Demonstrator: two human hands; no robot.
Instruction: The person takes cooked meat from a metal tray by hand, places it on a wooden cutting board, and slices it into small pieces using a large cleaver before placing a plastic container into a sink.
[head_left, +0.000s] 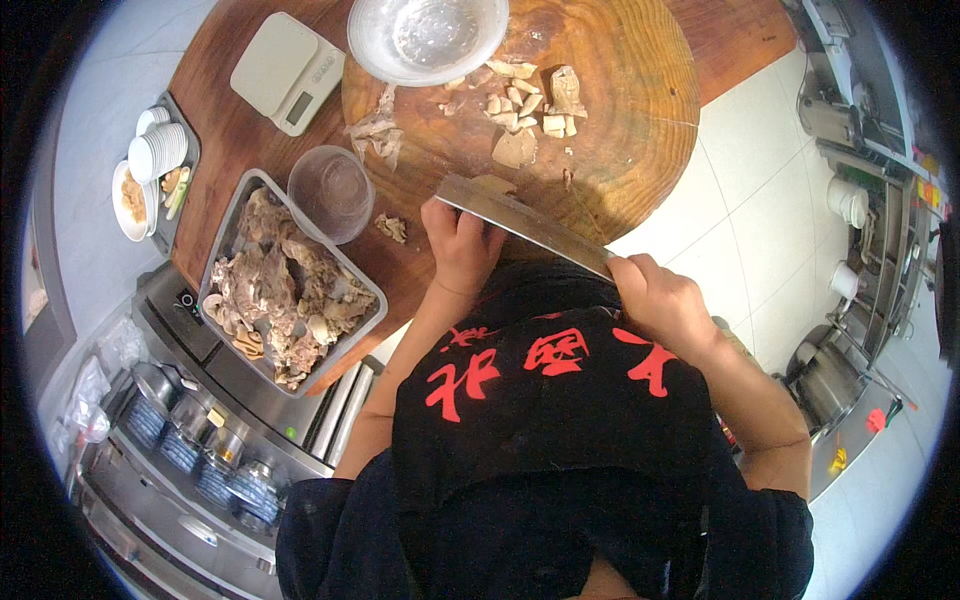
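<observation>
My right hand (664, 304) is closed around the handle end of a wide metal cleaver (529, 225), which lies slantwise over the near edge of a round wooden chopping block (637, 150). Just under the blade's far end is my left hand (461, 244), fingers bent; a flat brownish piece (495, 184) shows beyond the blade, and whether the fingers hold it is hidden. Farther up the block lie pale cut pieces (517, 101), a larger folded piece (566, 90) and a flat slice (515, 148). Limp scraps (381, 135) rest at the block's left edge.
A clear bowl (427, 34) stands on the block's far side. To the left are a kitchen scale (287, 73), an empty plastic tub (331, 195) and a grey tray (382, 300) of cooked meat and bones. A dark tray (193, 142) holds stacked white dishes. Kitchen shelving lines the right.
</observation>
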